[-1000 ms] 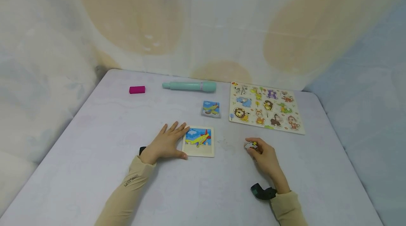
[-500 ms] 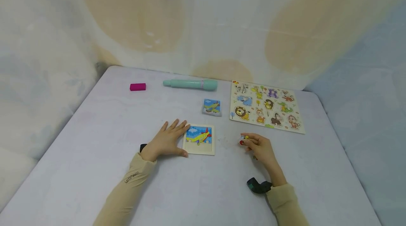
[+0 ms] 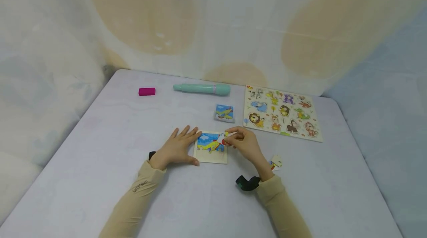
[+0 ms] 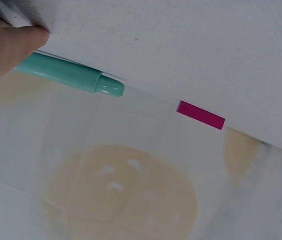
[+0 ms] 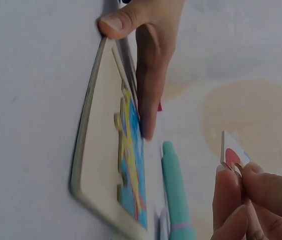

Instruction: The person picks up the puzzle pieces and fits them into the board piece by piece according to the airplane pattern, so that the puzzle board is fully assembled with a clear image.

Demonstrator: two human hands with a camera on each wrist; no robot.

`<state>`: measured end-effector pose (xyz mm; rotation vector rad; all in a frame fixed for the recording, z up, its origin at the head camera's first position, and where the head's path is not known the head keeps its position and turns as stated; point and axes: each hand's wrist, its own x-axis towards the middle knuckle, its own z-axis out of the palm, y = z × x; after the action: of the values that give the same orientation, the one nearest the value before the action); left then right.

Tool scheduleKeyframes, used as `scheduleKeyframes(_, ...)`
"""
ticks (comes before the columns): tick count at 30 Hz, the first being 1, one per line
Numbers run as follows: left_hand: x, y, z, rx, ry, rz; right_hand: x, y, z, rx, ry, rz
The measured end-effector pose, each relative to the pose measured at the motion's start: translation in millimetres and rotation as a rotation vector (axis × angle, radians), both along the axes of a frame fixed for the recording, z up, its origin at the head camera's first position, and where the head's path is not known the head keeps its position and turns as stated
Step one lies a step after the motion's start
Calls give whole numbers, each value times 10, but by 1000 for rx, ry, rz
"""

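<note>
The picture tray [image 3: 209, 157] looks like smooth, matt wood; the puzzle piece [image 3: 221, 139] near it has a smooth printed face. Beyond the tray lies a softly glossy, plastic-looking tube [image 3: 201, 89]; farther behind the tray hangs creased sheeting [image 3: 233, 26].

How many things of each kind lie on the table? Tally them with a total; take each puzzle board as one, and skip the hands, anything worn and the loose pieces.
Puzzle boards: 2 (airplane board, animal board)
Small airplane picture: 1
Pink block: 1
Mint-green tube: 1
Total: 5
</note>
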<state>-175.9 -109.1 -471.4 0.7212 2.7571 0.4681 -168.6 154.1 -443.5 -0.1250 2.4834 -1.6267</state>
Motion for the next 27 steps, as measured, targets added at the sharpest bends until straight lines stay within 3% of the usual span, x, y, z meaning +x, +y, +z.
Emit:
scheduleKeyframes(9, 37, 24, -29, -1, -19, -16, 63, -394, -166, 35, 21, 130)
scheduleKeyframes(14, 42, -3, 1, 7, -16, -9, 99, -499, -222, 116, 102, 188)
scheduleKeyframes(27, 60, -15, 42, 30, -10, -28, 174, -623, -318, 310, 221, 217)
